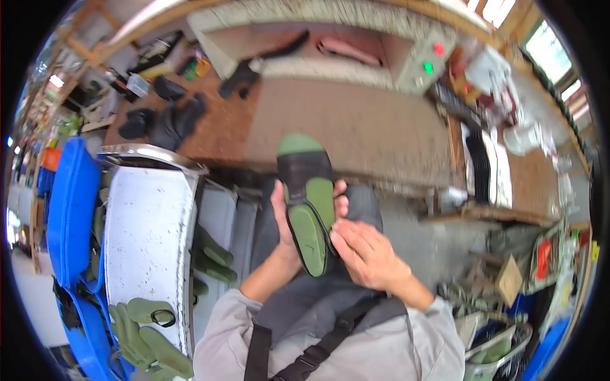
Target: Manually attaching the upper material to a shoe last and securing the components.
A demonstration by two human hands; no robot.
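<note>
My left hand is wrapped round a green shoe last, held upright over my lap with its rounded toe pointing away from me. A wide black band crosses the last below the toe. Along the lower part runs a thin black strip, which follows the edge of the green heel. My right hand is closed at the right edge of the last, thumb and fingers pinching the strip. Part of the left palm is hidden behind the last.
Ahead stands a brown workbench with a pale open-fronted box bearing red and green lights. Black shoe pieces lie at its left. A white-topped rack holds more green lasts, beside blue bins. Black strips lie at right.
</note>
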